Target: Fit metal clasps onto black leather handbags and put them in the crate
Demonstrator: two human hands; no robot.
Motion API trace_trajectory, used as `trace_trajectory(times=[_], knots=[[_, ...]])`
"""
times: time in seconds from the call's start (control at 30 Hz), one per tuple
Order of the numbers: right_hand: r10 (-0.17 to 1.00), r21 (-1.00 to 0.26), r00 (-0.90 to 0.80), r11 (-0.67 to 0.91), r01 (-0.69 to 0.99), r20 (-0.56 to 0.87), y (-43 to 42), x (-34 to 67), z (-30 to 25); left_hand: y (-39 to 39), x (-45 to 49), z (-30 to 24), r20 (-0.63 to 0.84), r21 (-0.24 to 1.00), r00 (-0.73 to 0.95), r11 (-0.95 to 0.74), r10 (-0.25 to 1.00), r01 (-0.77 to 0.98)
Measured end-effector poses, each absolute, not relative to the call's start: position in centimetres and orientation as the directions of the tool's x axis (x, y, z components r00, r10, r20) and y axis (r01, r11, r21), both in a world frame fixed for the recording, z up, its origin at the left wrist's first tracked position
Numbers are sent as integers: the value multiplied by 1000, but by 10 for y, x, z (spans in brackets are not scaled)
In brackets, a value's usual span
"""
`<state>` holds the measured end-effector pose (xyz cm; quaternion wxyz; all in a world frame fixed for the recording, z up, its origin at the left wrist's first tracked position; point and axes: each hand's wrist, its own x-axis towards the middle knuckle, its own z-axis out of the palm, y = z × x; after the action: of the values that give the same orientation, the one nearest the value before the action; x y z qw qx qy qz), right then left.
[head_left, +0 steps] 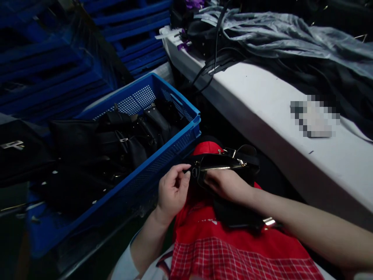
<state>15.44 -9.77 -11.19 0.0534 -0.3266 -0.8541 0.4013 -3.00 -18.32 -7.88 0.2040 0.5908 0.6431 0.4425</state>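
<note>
A black handbag [212, 161] with gold-coloured zip teeth and metal fittings lies across my lap, its top gaping. My right hand [227, 186] is at the bag's near side, fingers curled over the rim; the fingertips are hidden inside. At the bag's left end, my left hand [174, 190] has thumb and forefinger brought together in a pinch beside a small metal ring. Whatever sits between those fingertips is too dark to make out. Under the bag spreads a red apron [201, 223] with a checked lower part.
To the left, a blue plastic crate [175, 146] holds several black bags [136, 151]. A white-topped table [247, 89] on the right carries black straps, translucent plastic sheeting [285, 35] and a blurred-out item [316, 120]. Blue pallets [136, 31] are stacked behind.
</note>
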Motion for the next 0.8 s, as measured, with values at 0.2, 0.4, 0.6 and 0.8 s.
trace_trajectory(times=[0.2, 0.4, 0.6, 0.8], knots=[[601, -835, -665, -547, 62, -444, -104, 159, -104, -183, -11, -75, 329, 628, -3, -216, 944, 748], [525, -749, -747, -660, -55, -407, -109, 152, -100, -184, 2, -79, 264, 355, 226, -312, 938, 881], [818, -984, -551, -99, 147, -165, -105, 155, -101, -189, -25, -82, 379, 512, -138, -83, 915, 855], [768, -842, -627, 420, 337, 132, -96, 143, -107, -179, -39, -84, 148, 518, -208, 104, 967, 849]])
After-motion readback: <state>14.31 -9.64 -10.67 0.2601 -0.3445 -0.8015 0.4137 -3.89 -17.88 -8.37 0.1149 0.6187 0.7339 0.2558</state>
